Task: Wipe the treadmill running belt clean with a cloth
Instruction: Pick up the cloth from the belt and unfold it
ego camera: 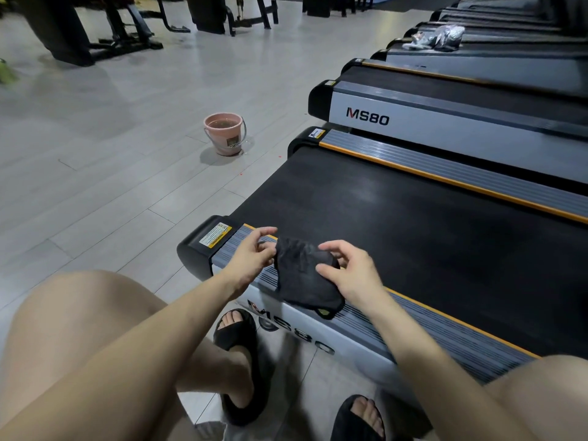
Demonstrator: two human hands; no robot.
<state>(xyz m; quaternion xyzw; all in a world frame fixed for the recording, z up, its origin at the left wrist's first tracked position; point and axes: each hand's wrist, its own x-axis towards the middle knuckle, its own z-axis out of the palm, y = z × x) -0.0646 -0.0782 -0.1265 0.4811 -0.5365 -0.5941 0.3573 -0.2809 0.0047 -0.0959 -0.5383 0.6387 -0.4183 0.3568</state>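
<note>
The cloth (304, 276) is pinched between the curled fingers of the left hand (251, 259) and right hand (350, 272), above the side rail; the belt (413, 224) lies just beyond the fingers.

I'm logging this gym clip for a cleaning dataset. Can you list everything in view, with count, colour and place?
cloth: one, black, over the near side rail, held in both hands
running belt: one, black, nearest treadmill
side rails: two, grey with orange edge, beside the belt
other treadmills: several, grey and black, in a row beyond
bucket: one, pink, on the floor
bags: a clump, clear and grey, on a far treadmill
left hand: pinches the cloth
right hand: grips the cloth
sandals: two, black, on the person's feet
</note>
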